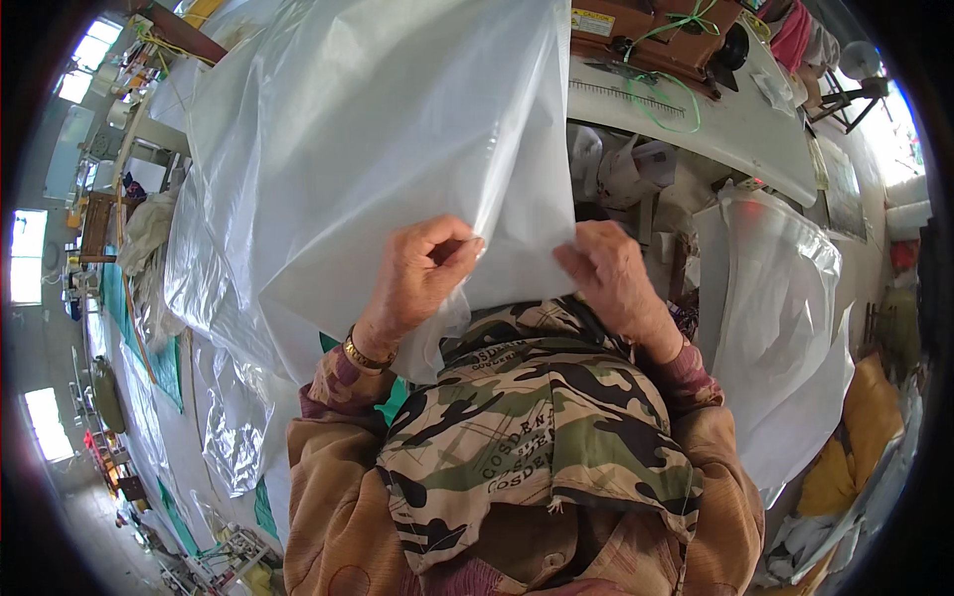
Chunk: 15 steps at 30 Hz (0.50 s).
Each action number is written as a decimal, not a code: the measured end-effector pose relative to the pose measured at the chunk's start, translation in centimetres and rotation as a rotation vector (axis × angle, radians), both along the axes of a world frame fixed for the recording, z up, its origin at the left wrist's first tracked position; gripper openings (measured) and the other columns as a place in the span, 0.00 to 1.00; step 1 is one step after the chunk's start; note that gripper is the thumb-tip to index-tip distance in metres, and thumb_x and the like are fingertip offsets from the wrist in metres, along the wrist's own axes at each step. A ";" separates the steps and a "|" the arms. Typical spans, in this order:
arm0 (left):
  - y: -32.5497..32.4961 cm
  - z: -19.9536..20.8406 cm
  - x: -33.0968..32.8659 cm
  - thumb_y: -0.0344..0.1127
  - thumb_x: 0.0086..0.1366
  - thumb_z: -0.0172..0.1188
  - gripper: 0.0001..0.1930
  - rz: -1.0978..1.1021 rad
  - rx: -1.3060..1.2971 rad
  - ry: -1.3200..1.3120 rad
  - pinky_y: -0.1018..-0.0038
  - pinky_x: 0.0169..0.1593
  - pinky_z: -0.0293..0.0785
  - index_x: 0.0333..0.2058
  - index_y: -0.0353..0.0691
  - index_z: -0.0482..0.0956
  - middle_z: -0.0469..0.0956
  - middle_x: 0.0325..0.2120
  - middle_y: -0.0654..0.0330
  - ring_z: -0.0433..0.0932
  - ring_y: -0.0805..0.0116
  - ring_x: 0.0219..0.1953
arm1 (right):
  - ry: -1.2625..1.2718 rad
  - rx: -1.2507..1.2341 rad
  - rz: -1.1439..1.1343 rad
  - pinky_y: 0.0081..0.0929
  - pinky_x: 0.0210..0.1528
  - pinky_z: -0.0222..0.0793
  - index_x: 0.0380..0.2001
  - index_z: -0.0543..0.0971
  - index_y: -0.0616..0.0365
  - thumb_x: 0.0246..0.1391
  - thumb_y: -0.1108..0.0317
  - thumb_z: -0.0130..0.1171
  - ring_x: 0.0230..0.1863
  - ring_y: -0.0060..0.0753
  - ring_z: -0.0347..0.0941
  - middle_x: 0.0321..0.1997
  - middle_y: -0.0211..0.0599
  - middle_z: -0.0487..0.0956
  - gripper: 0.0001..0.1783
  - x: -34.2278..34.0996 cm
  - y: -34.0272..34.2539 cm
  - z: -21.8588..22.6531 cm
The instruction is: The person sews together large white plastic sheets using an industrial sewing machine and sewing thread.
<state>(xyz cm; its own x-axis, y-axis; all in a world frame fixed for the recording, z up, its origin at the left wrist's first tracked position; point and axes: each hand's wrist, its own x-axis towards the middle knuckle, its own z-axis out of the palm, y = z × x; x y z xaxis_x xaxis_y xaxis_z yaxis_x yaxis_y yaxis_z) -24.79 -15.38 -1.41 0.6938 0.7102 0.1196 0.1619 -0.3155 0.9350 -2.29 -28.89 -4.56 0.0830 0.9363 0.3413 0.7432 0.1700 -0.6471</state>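
Note:
A large translucent white plastic sheet (378,129) spreads in front of me and hangs down toward my lap. My left hand (422,273), with a bracelet at its wrist, pinches a fold of the sheet between thumb and curled fingers. At the sheet's right edge my right hand (608,273) is closed, the thumb on the near face and the fingers curled at the border. The fold runs upward from my left fingertips. Below the hands lies my camouflage apron (556,397), partly covered by the sheet's lower end.
A brown sewing machine (646,35) with green thread sits on a pale worktable (715,124) at the far right. More clear plastic sheeting (775,298) hangs at my right, near a mustard-coloured cloth (860,437). Crumpled plastic (238,417) lies at my left over green material (119,308).

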 end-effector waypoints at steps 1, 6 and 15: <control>0.0 0.3 0.1 0.24 0.65 0.63 0.06 -0.038 0.052 0.045 0.81 0.26 0.62 0.29 0.33 0.75 0.69 0.20 0.69 0.63 0.84 0.24 | 0.039 0.053 0.066 0.45 0.39 0.69 0.25 0.71 0.60 0.54 0.70 0.61 0.32 0.57 0.73 0.26 0.46 0.74 0.10 -1.1 0.4 0.8; -0.1 1.1 0.7 0.24 0.64 0.61 0.05 -0.114 0.166 0.076 0.73 0.26 0.64 0.31 0.33 0.73 0.68 0.19 0.59 0.65 0.71 0.21 | 0.064 -0.023 0.349 0.44 0.41 0.69 0.28 0.73 0.59 0.56 0.69 0.60 0.35 0.52 0.75 0.28 0.45 0.77 0.08 -4.3 2.4 3.6; -0.1 2.6 0.5 0.25 0.66 0.59 0.02 -0.173 0.237 0.080 0.68 0.31 0.69 0.36 0.34 0.76 0.74 0.24 0.51 0.71 0.55 0.24 | -0.052 -0.022 0.567 0.38 0.48 0.69 0.22 0.75 0.56 0.52 0.66 0.62 0.31 0.43 0.76 0.23 0.37 0.77 0.09 -7.8 2.3 1.1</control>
<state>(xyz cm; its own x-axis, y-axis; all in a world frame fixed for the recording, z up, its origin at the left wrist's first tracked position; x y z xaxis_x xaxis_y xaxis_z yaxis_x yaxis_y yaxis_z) -24.32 -15.44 1.16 0.8157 0.5397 0.2083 0.1566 -0.5526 0.8186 -10.09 -26.62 -3.43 -0.4506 0.8365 0.3117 0.5705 0.5384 -0.6201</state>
